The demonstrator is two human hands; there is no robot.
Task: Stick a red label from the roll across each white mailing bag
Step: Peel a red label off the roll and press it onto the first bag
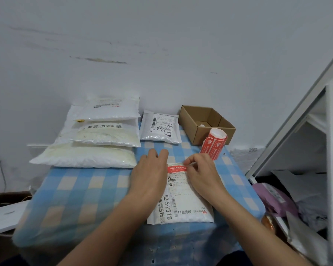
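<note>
A white mailing bag (183, 204) with a printed shipping slip lies near the table's front edge. Across its far end sits a red label (176, 169). My left hand (149, 175) lies flat on the bag's left side, fingers straight. My right hand (202, 169) has curled fingers and pinches the label's right end. The roll of red labels (213, 144) leans against a cardboard box behind my right hand. Another small white bag (160, 127) lies at the back, and a stack of larger white bags (96, 139) fills the back left.
The open cardboard box (188, 121) stands at the back right of the blue checked table (75, 189). A white metal shelf frame (331, 131) rises on the right, with purple and grey bags (277, 198) on the floor beside it. A wall is close behind.
</note>
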